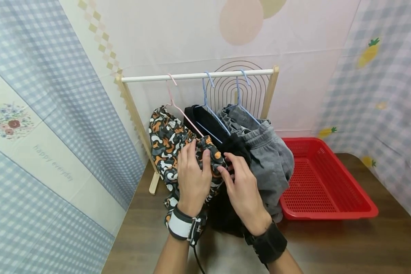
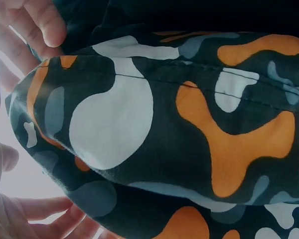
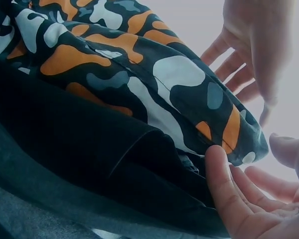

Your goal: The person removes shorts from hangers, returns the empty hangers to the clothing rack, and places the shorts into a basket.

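Observation:
A garment with an orange, white and grey camouflage-like print (image 1: 168, 140) hangs from a pink hanger (image 1: 188, 118) at the rack's left. My left hand (image 1: 193, 179) rests on its near side, fingers fairly straight; in the left wrist view they lie along the printed cloth (image 2: 189, 134). Beside it, my right hand (image 1: 241, 190) touches the garment's near end with loosely bent fingers. In the right wrist view a fingertip meets the cloth's edge, while the thumb stands apart from it. Black clothing (image 1: 205, 120) and grey elastic-waisted bottoms (image 1: 268, 152) hang to the right on blue hangers (image 1: 239, 91).
The rack has a white rail (image 1: 140, 79) and wooden legs (image 1: 131, 110). A red perforated basket (image 1: 328, 217) stands right of the clothes on the brown wooden table (image 1: 130, 228). Checked and printed cloth walls (image 1: 99, 95) enclose the back and sides.

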The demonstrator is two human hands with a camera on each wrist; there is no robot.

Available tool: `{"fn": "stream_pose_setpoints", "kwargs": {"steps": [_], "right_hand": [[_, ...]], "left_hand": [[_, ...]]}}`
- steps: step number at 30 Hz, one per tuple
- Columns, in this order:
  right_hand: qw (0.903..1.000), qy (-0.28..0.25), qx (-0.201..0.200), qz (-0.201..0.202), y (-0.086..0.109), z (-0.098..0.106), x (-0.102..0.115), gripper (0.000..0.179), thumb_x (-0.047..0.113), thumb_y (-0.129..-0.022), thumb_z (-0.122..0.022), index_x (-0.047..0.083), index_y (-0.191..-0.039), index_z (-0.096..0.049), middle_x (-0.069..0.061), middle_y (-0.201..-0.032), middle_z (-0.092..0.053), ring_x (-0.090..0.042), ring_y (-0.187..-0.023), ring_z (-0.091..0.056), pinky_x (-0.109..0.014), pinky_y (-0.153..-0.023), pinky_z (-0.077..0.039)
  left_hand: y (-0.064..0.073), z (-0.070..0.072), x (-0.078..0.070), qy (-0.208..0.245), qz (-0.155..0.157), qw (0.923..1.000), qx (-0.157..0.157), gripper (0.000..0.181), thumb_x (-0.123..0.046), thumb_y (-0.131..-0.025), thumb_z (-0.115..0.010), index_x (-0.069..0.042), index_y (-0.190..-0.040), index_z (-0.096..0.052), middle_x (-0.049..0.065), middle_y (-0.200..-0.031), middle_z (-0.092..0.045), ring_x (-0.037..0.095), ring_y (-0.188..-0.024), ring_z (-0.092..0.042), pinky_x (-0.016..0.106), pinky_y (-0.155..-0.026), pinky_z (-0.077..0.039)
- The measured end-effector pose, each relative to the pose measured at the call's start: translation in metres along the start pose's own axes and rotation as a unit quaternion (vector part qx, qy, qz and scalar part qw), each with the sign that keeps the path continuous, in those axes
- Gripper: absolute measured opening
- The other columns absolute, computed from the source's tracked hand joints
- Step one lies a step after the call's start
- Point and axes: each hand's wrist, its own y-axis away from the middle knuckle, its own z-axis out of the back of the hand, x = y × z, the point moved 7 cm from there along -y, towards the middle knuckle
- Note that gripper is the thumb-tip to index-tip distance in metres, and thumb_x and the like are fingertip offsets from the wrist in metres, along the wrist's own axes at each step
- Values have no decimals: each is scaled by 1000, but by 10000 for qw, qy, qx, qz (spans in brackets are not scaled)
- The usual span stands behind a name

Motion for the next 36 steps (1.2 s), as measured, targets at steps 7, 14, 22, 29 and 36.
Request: {"fn": "stream_pose_setpoints", "kwargs": {"steps": [7,14,22,29,36], "right_hand": [[9998,159,127,81,-5,-2,-1,33,25,-106,-65,3,-130,-68,-10,-116,-69,-20,-94,-67,-40,-78,-59],[9992,226,266,191,-13,-6,3,30,28,-106,-65,5,-123,-71,-7,-110,-70,-18,-87,-66,-37,-74,-58],[9979,359,381,394,-27,-12,11,18,24,-107,-64,7,-107,-71,-1,-90,-62,-12,-71,-54,-30,-61,-49],[9954,600,612,421,-38,-18,13,18,21,-109,-62,9,-96,-65,0,-81,-56,-13,-64,-49,-30,-55,-44],[9906,816,1010,422,-44,-28,13,24,22,-113,-54,10,-91,-54,-1,-72,-46,-16,-55,-44,-31,-50,-39]], "left_hand": [[-6,-5,1,107,-69,9999,84,61,-46,-115,-39,-1,-154,-50,21,-151,-49,35,-136,-50,56,-109,-47],[-16,-3,-2,-23,-93,9999,-44,60,-49,-113,-42,-3,-149,-57,16,-144,-61,36,-125,-56,55,-105,-44],[-29,-1,0,132,157,9998,-76,56,-49,-112,-47,-3,-137,-68,13,-127,-71,34,-103,-57,50,-93,-44],[-35,-3,1,563,231,9981,-122,41,-38,-112,-52,-5,-125,-73,11,-117,-75,32,-97,-62,47,-90,-47],[-36,-1,4,950,489,9942,-118,38,-36,-111,-55,-5,-124,-73,10,-105,-74,27,-88,-59,41,-75,-46]]}}
